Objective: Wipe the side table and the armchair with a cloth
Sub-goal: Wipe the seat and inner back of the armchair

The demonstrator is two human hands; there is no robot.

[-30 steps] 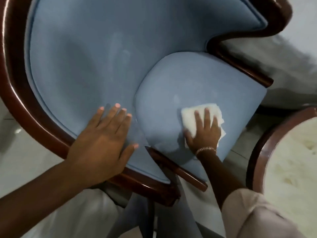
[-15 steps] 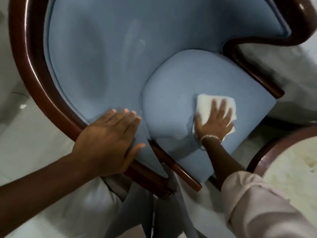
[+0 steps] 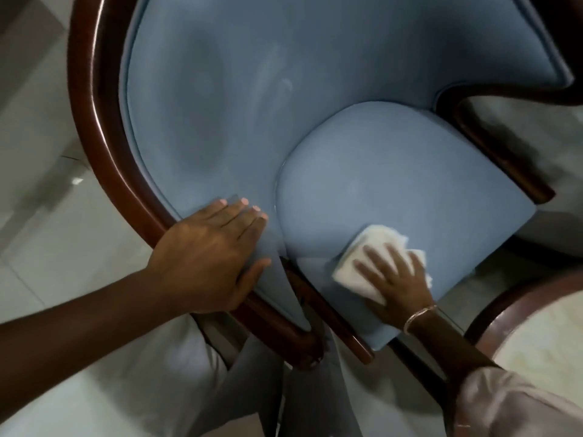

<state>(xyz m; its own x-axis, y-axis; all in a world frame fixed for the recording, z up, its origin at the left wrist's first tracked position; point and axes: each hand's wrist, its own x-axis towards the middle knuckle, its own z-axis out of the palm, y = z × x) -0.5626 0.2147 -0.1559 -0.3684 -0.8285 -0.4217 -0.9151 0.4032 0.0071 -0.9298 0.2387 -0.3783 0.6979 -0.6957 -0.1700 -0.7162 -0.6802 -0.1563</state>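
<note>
On the near front corner of the blue upholstered seat cushion (image 3: 410,190) of the dark-wood-framed armchair (image 3: 94,121), the folded white cloth (image 3: 356,263) lies flat under the right hand (image 3: 394,279). That grip is spread, fingers fanned and palm pressing the cloth down rather than pinching it. The unwiped bulk of the cushion stretches up and away from the fingertips toward the chair's far arm, so I judge the next stroke calls for pushing forward and rightward across the seat's width. The left hand (image 3: 208,253) rests flat and open on the blue padded inner side of the near arm, thumb hooked over the wooden rail, holding nothing and seemingly bracing the chair. The round wood-rimmed side table with a pale marbled top (image 3: 504,316) sits low right, just beside the right forearm, nearer that hand than the left.
</note>
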